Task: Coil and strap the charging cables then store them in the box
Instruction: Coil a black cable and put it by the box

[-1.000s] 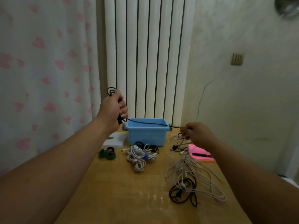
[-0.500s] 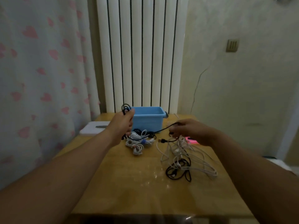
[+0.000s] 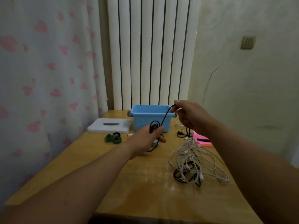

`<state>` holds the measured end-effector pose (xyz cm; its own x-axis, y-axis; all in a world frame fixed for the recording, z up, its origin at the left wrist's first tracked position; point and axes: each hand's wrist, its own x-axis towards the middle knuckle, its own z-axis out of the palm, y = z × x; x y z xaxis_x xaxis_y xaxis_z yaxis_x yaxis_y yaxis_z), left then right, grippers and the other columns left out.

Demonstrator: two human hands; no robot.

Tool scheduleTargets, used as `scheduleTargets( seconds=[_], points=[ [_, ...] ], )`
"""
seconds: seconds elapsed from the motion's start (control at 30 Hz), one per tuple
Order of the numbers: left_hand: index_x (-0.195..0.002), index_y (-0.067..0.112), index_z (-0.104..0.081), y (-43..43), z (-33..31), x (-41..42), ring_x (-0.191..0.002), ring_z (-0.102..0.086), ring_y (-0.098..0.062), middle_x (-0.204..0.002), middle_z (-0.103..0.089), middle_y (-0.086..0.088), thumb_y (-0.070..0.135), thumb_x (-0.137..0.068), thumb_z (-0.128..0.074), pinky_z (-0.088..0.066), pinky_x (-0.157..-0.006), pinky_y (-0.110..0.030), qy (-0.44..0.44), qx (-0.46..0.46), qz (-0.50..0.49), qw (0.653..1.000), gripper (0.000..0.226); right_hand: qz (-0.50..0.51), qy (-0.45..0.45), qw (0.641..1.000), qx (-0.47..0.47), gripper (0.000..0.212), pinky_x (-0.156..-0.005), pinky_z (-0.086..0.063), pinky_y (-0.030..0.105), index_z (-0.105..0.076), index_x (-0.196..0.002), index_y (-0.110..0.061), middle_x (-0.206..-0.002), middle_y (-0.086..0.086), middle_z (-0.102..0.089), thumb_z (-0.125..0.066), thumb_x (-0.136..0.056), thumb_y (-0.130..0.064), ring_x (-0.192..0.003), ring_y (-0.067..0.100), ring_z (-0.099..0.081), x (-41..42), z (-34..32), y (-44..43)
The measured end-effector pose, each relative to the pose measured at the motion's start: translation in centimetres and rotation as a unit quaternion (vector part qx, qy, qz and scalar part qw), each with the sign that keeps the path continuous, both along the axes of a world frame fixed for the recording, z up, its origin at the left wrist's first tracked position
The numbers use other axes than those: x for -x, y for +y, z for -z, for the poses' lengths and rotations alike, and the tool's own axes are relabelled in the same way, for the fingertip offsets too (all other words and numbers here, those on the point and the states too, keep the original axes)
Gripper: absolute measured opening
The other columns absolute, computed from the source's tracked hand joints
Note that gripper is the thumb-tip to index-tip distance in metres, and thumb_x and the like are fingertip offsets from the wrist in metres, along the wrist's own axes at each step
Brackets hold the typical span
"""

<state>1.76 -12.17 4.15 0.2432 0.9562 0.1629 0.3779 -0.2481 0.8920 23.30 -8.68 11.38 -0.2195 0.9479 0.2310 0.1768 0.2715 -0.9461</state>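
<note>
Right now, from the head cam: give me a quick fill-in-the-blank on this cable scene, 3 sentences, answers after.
1. The cable stretched between the left hand and the right hand is ____ in colour.
2. The blue box stands at the far end of the table, with its white lid lying to its ____.
3. The loose pile of cables on the table is mostly ____.

Missing words: black; left; white

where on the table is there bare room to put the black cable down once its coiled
Free: the near wooden table in front of the green straps, left of the loose cable tangle. Crowded: the far edge, with the white lid, blue box and pink pad, and the right side under the tangle.
</note>
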Motion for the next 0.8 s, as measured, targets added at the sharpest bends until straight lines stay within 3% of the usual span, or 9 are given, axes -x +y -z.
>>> scheduleTargets(
  seconds=[0.2, 0.37, 0.47, 0.53, 0.6, 0.63, 0.7, 0.77, 0.8],
  points=[
    [-0.089, 0.022, -0.075, 0.7, 1.9, 0.9, -0.083, -0.066, -0.001, -0.088, -0.079, 0.006, 0.05, -0.109, -0.054, -0.047, -0.079, -0.029, 0.068, -0.031, 0.013, 0.997, 0.041, -0.011, 0.036, 0.999, 0.025, 0.037, -0.054, -0.018, 0.034, -0.07, -0.102, -0.008, -0.06, -0.003, -0.031, -0.05, -0.109, -0.039, -0.052, 0.014, -0.024, 2.0, 0.8, 2.3],
    [-0.099, 0.029, -0.071, 1.6, 2.9, 1.9, -0.086, -0.064, 0.002, -0.092, -0.072, 0.013, 0.057, -0.109, -0.048, -0.046, -0.077, -0.026, 0.061, -0.034, -0.015, 0.997, 0.037, 0.003, 0.036, 0.998, 0.047, 0.036, -0.052, -0.016, 0.033, -0.069, -0.092, -0.009, -0.058, -0.004, -0.029, -0.05, -0.109, -0.035, -0.051, 0.013, -0.022, 2.6, 2.0, 4.9],
    [-0.089, 0.017, -0.072, 2.7, 2.9, 2.1, -0.077, -0.069, -0.011, -0.081, -0.075, 0.003, 0.054, -0.111, -0.045, -0.051, -0.074, -0.027, 0.008, -0.052, -0.026, 0.998, 0.05, 0.016, 0.071, 0.995, 0.061, 0.037, -0.048, -0.017, 0.029, -0.066, -0.083, -0.011, -0.056, -0.004, -0.028, -0.05, -0.108, -0.033, -0.052, 0.013, -0.021, 2.4, 2.3, 6.4],
    [-0.081, 0.011, -0.064, 3.8, 2.7, 2.0, -0.058, -0.061, -0.019, -0.064, -0.065, -0.001, 0.054, -0.11, -0.047, -0.054, -0.062, -0.03, -0.102, -0.016, -0.032, 0.994, 0.054, 0.047, 0.093, 0.992, 0.07, 0.039, -0.045, -0.019, 0.027, -0.063, -0.077, -0.015, -0.055, -0.004, -0.03, -0.051, -0.107, -0.037, -0.052, 0.014, -0.022, 2.7, 2.5, 7.1],
    [-0.085, 0.015, -0.057, 4.9, 2.7, 1.6, -0.05, -0.043, -0.014, -0.06, -0.048, 0.001, 0.052, -0.109, -0.051, -0.041, -0.05, -0.029, -0.243, 0.053, -0.049, 0.967, 0.045, 0.122, 0.025, 0.992, 0.023, 0.039, -0.048, -0.027, 0.029, -0.058, -0.077, -0.018, -0.058, -0.004, -0.04, -0.049, -0.107, -0.04, -0.052, 0.015, -0.032, 3.6, 3.2, 7.4],
    [-0.086, 0.016, -0.055, 5.5, 2.9, 1.4, -0.05, -0.037, -0.012, -0.06, -0.043, 0.003, 0.054, -0.108, -0.052, -0.035, -0.051, -0.029, -0.3, 0.085, -0.059, 0.948, 0.043, 0.167, -0.069, 0.983, -0.043, 0.034, -0.053, -0.034, 0.03, -0.056, -0.08, -0.018, -0.064, -0.002, -0.047, -0.047, -0.108, -0.035, -0.057, 0.016, -0.04, 4.3, 3.8, 7.1],
    [-0.083, 0.02, -0.052, 6.5, 3.7, 1.1, -0.052, -0.032, -0.013, -0.06, -0.038, 0.003, 0.065, -0.101, -0.056, -0.03, -0.055, -0.033, -0.363, 0.126, -0.073, 0.92, 0.049, 0.206, -0.264, 0.924, -0.185, 0.023, -0.064, -0.039, 0.025, -0.053, -0.09, -0.017, -0.082, 0.002, -0.055, -0.041, -0.109, -0.02, -0.07, 0.012, -0.048, 6.1, 6.2, 6.0],
    [-0.083, 0.019, -0.055, 7.2, 4.2, 0.9, -0.055, -0.038, -0.022, -0.066, -0.044, -0.005, 0.082, -0.085, -0.061, -0.034, -0.057, -0.035, -0.402, 0.144, -0.042, 0.903, 0.063, 0.168, -0.308, 0.899, -0.261, 0.026, -0.064, -0.041, 0.022, -0.054, -0.094, -0.013, -0.088, 0.0, -0.058, -0.033, -0.108, -0.02, -0.073, 0.005, -0.051, 7.9, 8.4, 4.2],
    [-0.09, 0.015, -0.06, 7.4, 4.2, 0.9, -0.062, -0.049, -0.029, -0.075, -0.054, -0.011, 0.086, -0.079, -0.064, -0.041, -0.062, -0.036, -0.41, 0.145, -0.02, 0.9, 0.072, 0.15, -0.281, 0.91, -0.266, 0.028, -0.062, -0.046, 0.027, -0.056, -0.095, -0.014, -0.088, -0.001, -0.062, -0.032, -0.107, -0.024, -0.072, 0.006, -0.056, 8.7, 9.3, 3.4]
  ],
)
